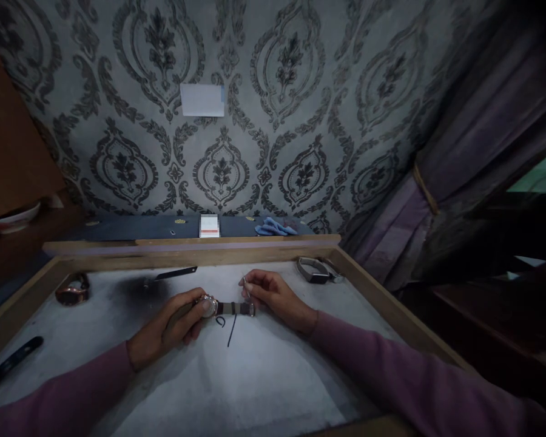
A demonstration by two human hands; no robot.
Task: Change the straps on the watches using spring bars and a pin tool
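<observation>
Steady the round, metal-cased watch with grey-and-dark strap [208,307]: the left hand [182,318] pinches its case — avoid loading the dial. Apply light force with the right hand [273,295], fingertips pinching a slim, shiny piece [248,295]. Location: mid-way across the white-floored wooden tray [277,242]. Long axis: crosswise — buckle end right.

A shallow tray [273,379] with a white bottom and a raised wooden rim [186,246] carries several things. Near its left side lies a rose-gold watch [71,295]; toward the front left, a black strap-like piece [20,357]. A narrow black strip [176,273] slants near the back wall. By the far right corner, 1 grey-banded watch [313,271] sits just beside 1 dim silvery piece [335,278].
</observation>
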